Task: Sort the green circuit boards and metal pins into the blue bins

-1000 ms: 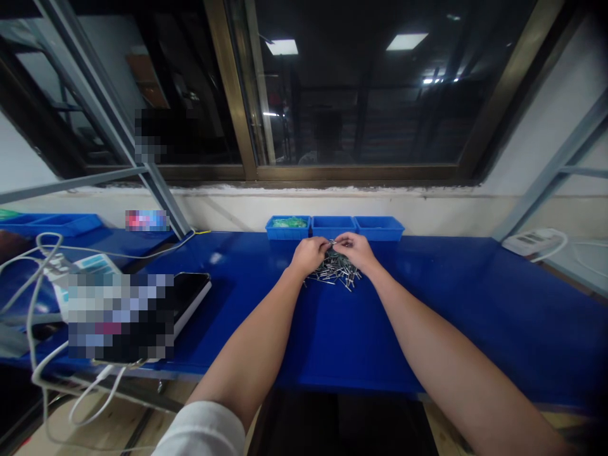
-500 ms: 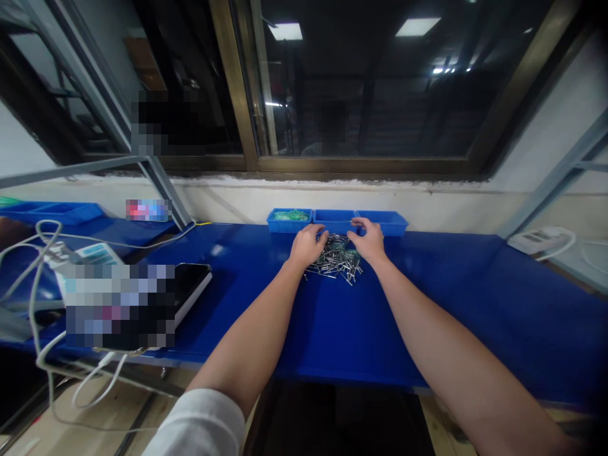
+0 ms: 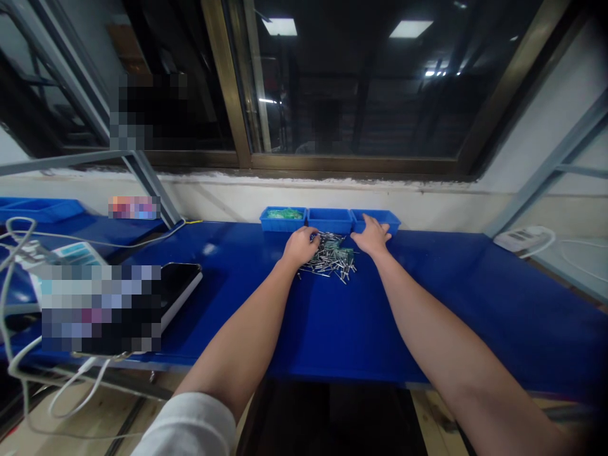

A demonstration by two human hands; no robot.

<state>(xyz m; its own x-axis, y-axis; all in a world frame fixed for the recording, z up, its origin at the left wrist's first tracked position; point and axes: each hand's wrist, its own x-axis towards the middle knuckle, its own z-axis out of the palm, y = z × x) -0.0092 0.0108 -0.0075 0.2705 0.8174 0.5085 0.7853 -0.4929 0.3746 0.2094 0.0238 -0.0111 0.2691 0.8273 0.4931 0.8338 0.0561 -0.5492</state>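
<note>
A loose pile of small metal pins (image 3: pixel 330 258) lies on the blue table (image 3: pixel 361 316) in front of three small blue bins. My left hand (image 3: pixel 300 244) rests at the pile's left edge, fingers curled into the pins. My right hand (image 3: pixel 371 234) is off the pile to the right, reaching over the front rim of the right bin (image 3: pixel 382 217), fingers spread. The middle bin (image 3: pixel 330 218) stands behind the pile. The left bin (image 3: pixel 284 217) holds green parts.
A dark flat device (image 3: pixel 178 285) and white cables (image 3: pixel 28 354) lie at the table's left. A white power strip (image 3: pixel 522 239) sits at the far right. A window and a wall ledge run behind the bins. Grey metal frame bars stand at both sides.
My hands were together over the pile, pinching pins. They have parted: the right hand moved right to the right bin and opened, the left stayed at the pile's left edge.
</note>
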